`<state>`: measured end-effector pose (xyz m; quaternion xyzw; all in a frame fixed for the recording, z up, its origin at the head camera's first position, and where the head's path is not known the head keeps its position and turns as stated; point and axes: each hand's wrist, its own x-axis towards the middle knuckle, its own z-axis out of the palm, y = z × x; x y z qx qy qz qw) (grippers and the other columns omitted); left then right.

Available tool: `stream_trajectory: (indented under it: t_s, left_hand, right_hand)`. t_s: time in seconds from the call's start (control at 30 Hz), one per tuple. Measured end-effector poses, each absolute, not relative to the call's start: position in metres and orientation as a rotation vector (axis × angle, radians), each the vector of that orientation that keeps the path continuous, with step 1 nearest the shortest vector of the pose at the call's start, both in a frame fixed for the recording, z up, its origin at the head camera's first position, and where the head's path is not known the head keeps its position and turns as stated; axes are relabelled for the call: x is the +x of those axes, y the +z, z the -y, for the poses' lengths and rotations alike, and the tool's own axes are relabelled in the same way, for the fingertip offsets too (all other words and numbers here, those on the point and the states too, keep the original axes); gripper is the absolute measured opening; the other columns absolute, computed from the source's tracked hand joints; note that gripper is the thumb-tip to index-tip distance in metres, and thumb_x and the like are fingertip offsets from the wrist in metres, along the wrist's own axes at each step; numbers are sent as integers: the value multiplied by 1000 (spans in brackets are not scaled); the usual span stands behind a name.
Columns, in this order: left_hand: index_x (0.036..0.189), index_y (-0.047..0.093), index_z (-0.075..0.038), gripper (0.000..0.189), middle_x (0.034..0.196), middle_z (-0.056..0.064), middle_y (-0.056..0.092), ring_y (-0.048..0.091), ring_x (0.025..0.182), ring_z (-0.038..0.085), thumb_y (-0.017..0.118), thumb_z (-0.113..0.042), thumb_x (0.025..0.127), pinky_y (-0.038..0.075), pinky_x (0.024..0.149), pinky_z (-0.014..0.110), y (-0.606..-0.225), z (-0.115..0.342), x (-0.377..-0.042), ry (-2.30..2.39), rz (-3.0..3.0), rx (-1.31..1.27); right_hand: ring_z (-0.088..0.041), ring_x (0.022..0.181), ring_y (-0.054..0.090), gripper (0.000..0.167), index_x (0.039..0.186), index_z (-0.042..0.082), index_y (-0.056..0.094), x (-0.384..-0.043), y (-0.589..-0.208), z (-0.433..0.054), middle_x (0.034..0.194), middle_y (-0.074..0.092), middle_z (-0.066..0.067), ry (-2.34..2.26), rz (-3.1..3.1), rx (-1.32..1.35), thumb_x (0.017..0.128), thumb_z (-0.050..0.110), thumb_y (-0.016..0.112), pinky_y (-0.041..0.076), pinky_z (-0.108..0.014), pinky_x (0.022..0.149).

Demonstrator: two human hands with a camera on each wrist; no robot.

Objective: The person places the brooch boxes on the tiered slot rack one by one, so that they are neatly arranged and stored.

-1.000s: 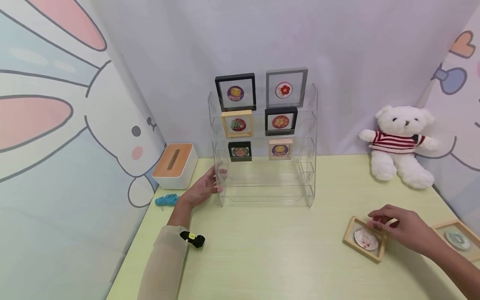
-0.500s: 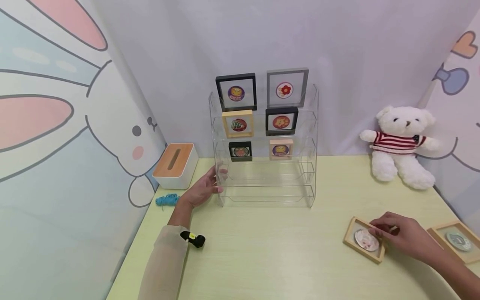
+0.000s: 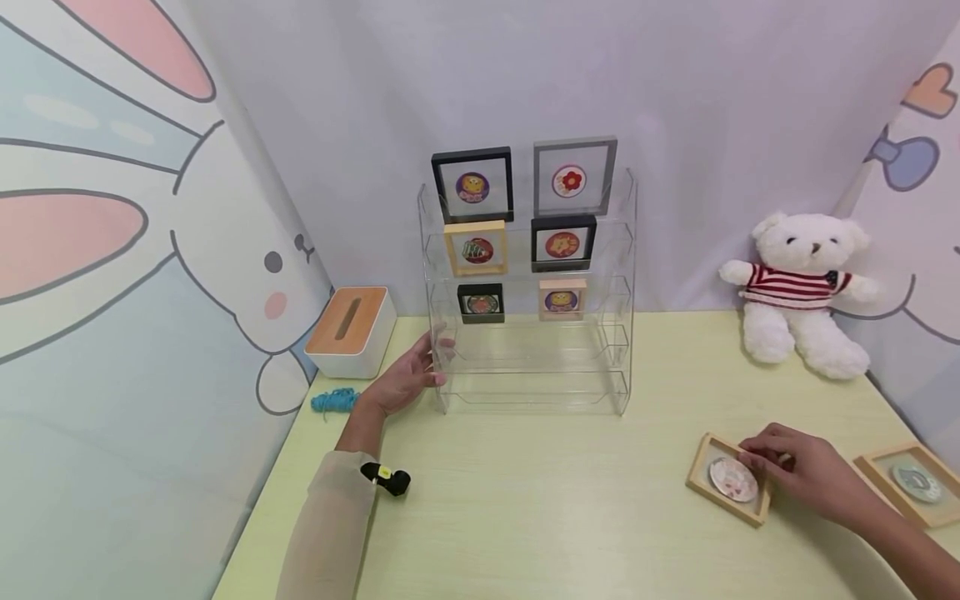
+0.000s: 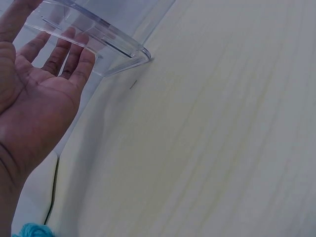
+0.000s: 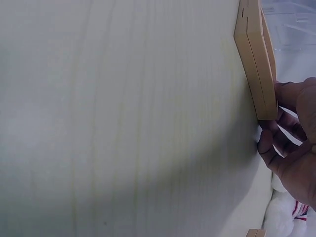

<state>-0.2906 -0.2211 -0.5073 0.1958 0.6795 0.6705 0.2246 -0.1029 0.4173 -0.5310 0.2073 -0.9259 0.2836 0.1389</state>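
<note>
In the head view, my left hand (image 3: 405, 381) touches the left side of a clear acrylic tiered rack (image 3: 536, 392). In the left wrist view its fingers extend loosely against the clear panel (image 4: 118, 47). My right hand (image 3: 810, 475) pinches the right corner of a light wooden display frame (image 3: 701, 479) holding a round pinkish badge (image 3: 732, 479). The frame's edge (image 5: 254, 64) shows in the right wrist view, thumb on one face and fingers underneath. Several framed badges stand on the rack's upper tiers, among them a black frame (image 3: 472, 152) and a grey frame (image 3: 574, 143).
Another wooden frame (image 3: 917, 483) with a green badge lies at the right edge. A white teddy bear (image 3: 806, 250) sits at the back right. Left of the rack are a tissue box (image 3: 351, 329) and blue yarn (image 3: 334, 400). Walls border the table (image 3: 525, 508).
My right hand has lowered slightly and closed its fingers on the frame's corner; the frame has barely moved. My left hand stays at the rack's side.
</note>
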Motion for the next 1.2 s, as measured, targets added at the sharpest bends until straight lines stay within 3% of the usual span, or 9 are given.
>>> stream_trajectory:
  t_s: [0.33,0.67,0.93,1.2]
  left_hand:
    - [179,0,-20,98,178,18,24,26,160,29,54,13,105,15,133,63,-508,221,-290,1853,-1868,554]
    - [179,2,-22,98,179,17,24,26,160,28,54,14,105,17,133,63,-509,222,-290,1852,-1871,544]
    - [180,5,-26,99,179,16,24,27,159,26,56,14,104,18,133,60,-508,221,-290,1851,-1872,537]
    - [179,4,-25,98,178,17,24,28,157,26,55,13,105,22,130,57,-507,221,-290,1837,-1886,537]
  right_hand:
    - [13,81,62,35,104,12,83,-105,-528,-416,93,76,16,791,2635,572,81,-15,86,48,-7,68]
    - [15,85,59,14,112,11,82,-105,-515,-418,97,74,26,967,2852,372,99,6,81,47,-19,62]
    - [6,88,68,30,133,2,76,-107,-505,-421,105,81,17,1318,2965,184,109,19,71,59,-28,67]
    - [8,93,69,32,135,2,77,-114,-496,-417,111,83,17,1395,2940,140,109,21,71,58,-25,71]
